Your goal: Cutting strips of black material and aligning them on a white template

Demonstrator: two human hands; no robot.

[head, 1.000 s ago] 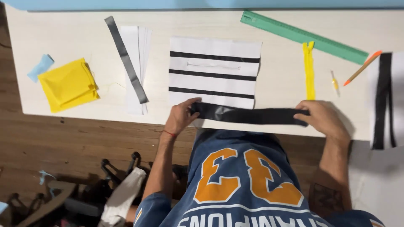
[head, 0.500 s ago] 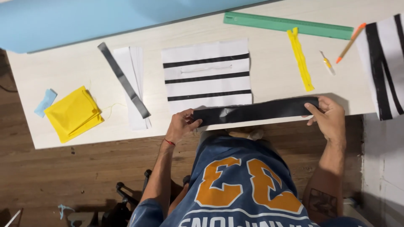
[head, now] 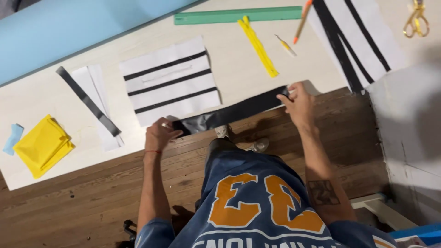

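- While the black strip [head: 232, 111] is stretched along the near edge of the table [head: 239, 76], one end is pinched by the left hand [head: 160, 134], its fingers curled shut on the cloth.
- At the other end, the strip is gripped by the right hand [head: 298, 102], fingers folded down over it and closed tight.
- Between the two sets of fingers the strip is held taut and flat, tilted slightly, with its right end farther from the body than its left.
- Just beyond the left fingers, a white panel with three black stripes [head: 171, 80] is laid flat, its near edge close beside the strip.
- Farther out to the left of those fingers, a second dark strip [head: 88, 101] is seen lying slantwise across a piece of white cloth [head: 97, 103].
- Well beyond that, a folded yellow cloth [head: 42, 145] and a small pale blue scrap [head: 12, 138] are spotted near the table's left end.
- Beyond the right fingers, a yellow zipper [head: 258, 46] is laid at a slant, with a small seam ripper [head: 285, 45] beside it and an orange pencil [head: 303, 20] near that.
- Past those, a green ruler [head: 236, 15] is set along the far side.
- To the right of the right fingers, another white piece with black stripes [head: 356, 39] is draped over the table's end, and gold scissors [head: 416, 19] are glimpsed in the far corner.
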